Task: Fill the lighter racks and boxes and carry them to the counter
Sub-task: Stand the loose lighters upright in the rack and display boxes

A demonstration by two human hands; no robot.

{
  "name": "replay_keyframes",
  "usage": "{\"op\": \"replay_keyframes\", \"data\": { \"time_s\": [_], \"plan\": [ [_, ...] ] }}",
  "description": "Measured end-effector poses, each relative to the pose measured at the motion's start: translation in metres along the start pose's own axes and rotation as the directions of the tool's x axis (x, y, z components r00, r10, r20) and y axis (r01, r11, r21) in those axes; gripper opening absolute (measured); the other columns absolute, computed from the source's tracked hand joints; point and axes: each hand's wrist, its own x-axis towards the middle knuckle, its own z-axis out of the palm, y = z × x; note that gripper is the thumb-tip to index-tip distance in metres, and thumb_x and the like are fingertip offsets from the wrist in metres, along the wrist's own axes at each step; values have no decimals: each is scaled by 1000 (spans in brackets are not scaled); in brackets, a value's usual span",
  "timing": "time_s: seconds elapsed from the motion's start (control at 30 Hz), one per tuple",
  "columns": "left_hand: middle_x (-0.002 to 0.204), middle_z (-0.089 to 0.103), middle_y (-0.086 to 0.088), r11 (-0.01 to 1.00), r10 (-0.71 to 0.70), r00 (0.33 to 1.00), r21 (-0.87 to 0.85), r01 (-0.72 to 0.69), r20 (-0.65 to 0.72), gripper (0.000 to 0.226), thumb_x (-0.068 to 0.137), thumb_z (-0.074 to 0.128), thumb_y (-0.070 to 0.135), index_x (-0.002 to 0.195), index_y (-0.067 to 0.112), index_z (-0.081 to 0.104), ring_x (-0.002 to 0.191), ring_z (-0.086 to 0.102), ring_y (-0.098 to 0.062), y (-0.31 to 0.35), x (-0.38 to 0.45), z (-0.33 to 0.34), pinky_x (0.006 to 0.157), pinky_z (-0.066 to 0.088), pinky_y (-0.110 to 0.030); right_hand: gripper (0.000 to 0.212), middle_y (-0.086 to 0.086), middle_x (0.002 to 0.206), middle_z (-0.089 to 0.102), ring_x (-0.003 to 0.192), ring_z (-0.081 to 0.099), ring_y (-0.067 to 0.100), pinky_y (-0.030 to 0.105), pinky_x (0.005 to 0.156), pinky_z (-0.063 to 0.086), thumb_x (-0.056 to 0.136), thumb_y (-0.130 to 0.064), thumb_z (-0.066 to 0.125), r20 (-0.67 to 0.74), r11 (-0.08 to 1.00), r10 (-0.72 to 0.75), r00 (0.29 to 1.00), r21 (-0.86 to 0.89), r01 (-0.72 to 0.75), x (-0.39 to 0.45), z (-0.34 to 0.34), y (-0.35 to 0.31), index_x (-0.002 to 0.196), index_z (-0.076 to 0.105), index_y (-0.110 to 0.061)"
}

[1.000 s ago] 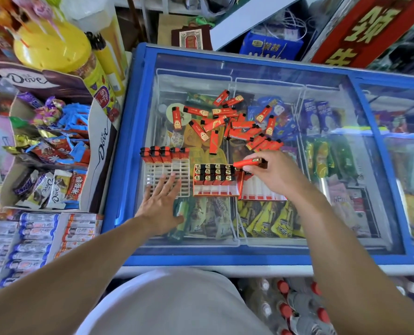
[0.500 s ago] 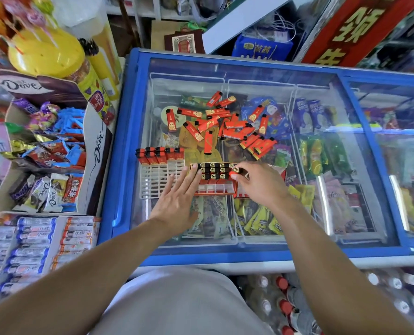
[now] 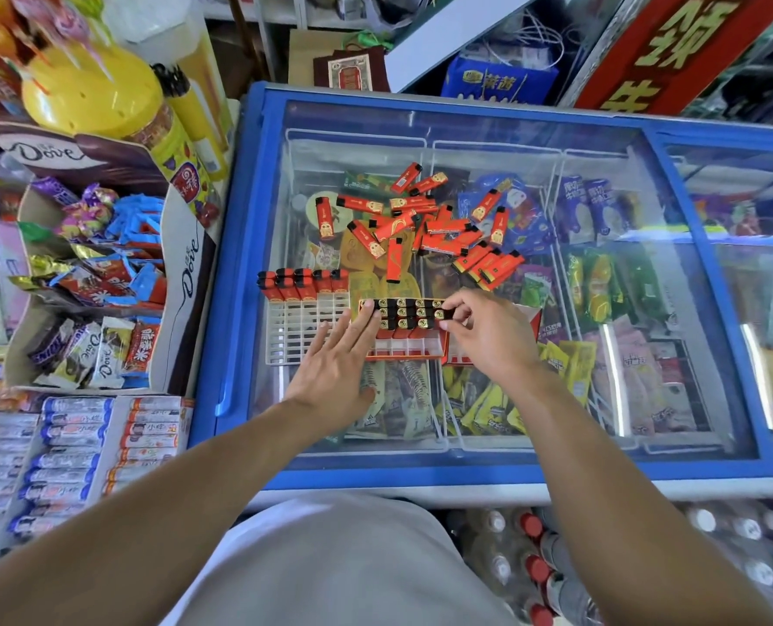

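Lighter [image 3: 447, 314] now sits at red rack [image 3: 402, 352], pinched by right hand [image 3: 488, 341]; left hand [image 3: 337, 368], moved right, lies flat steadying it.

Bare freezer glass [image 3: 601, 142] lies open along the upper middle and at lower centre. Mid-frame is crowded: loose lighters [image 3: 425, 228] above, the white rack [image 3: 303, 327] and red rack [image 3: 402, 341] below. The Dove box [image 3: 186, 282] walls the left edge.
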Motion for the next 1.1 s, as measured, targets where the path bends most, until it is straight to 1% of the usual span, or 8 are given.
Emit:
{"op": "replay_keyframes", "data": {
  "time_s": [0.2, 0.4, 0.57, 0.73, 0.9, 0.97, 1.03, 1.1],
  "plan": [
    [164, -31, 10, 999, 13, 1000, -31, -14, -22, 108, 92, 65, 30, 160, 25, -18, 155, -17, -18, -1, -1, 3, 128, 1, -44, 9, -17, 88, 64, 74, 55, -1, 12, 60, 37, 89, -36, 73, -64, 1000, -27, 998, 1, 27, -1, 1, -4, 95, 70, -30],
    [166, -28, 6, 994, -15, 997, -110, 6, -82, 108, 93, 65, 30, 159, 24, -21, 153, -22, -12, -10, -7, 7, 128, -3, -38, 4, -16, 88, 66, 78, 60, 1, 24, 70, 52, 94, -29, 68, -129, 991, 11, 992, 136, 7, 26, -5, -23, 95, 71, -26],
    [164, -30, 1, 960, -263, 963, -87, 267, 51, 104, 96, 61, 42, 159, 25, -20, 151, -29, -20, -32, -20, 17, 124, -14, -43, 24, 3, 103, 74, 79, 69, 13, 29, 77, 55, 92, -30, 72, 146, 970, 163, 976, 157, -186, 96, 11, -42, 104, 72, -10],
    [169, -17, 3, 974, -224, 969, -10, 226, 106, 96, 95, 63, 45, 163, 26, -2, 155, -19, -21, -57, -23, 13, 128, 1, -47, 40, -1, 63, 56, 49, 55, 11, 21, 52, 49, 91, -44, 69, 297, 937, 322, 899, 34, -347, 132, 35, -58, 77, 57, -9],
    [166, -22, 5, 974, -227, 952, 32, 225, 204, 99, 95, 61, 50, 162, 27, -9, 154, -20, -20, -58, -20, 2, 128, 2, -45, 49, 8, 109, 69, 66, 72, 16, 27, 58, 57, 90, -31, 75, 337, 891, 408, 848, 56, -451, 147, 32, -66, 124, 59, -1],
    [165, -25, 4, 973, -231, 949, 56, 224, 214, 100, 95, 60, 52, 161, 26, -11, 154, -21, -20, -56, -19, 2, 128, 1, -45, 47, 8, 100, 71, 62, 70, 13, 24, 50, 52, 88, -27, 76, 339, 886, 419, 842, 49, -461, 144, 32, -63, 124, 61, 0],
    [165, -28, 3, 973, -231, 946, 76, 220, 226, 101, 95, 60, 52, 161, 26, -12, 153, -23, -21, -55, -20, 2, 128, 0, -45, 34, 7, 88, 72, 66, 69, 15, 28, 57, 55, 88, -25, 76, 358, 896, 402, 843, 35, -443, 139, 33, -59, 109, 67, 1],
    [165, -28, 3, 973, -228, 946, 76, 216, 230, 102, 94, 60, 51, 161, 26, -13, 153, -24, -21, -56, -21, 2, 128, -1, -44, 27, 4, 92, 69, 80, 69, 18, 38, 77, 59, 91, -21, 73, 377, 919, 349, 858, 41, -392, 131, 30, -59, 107, 66, 0]
  ]
}}
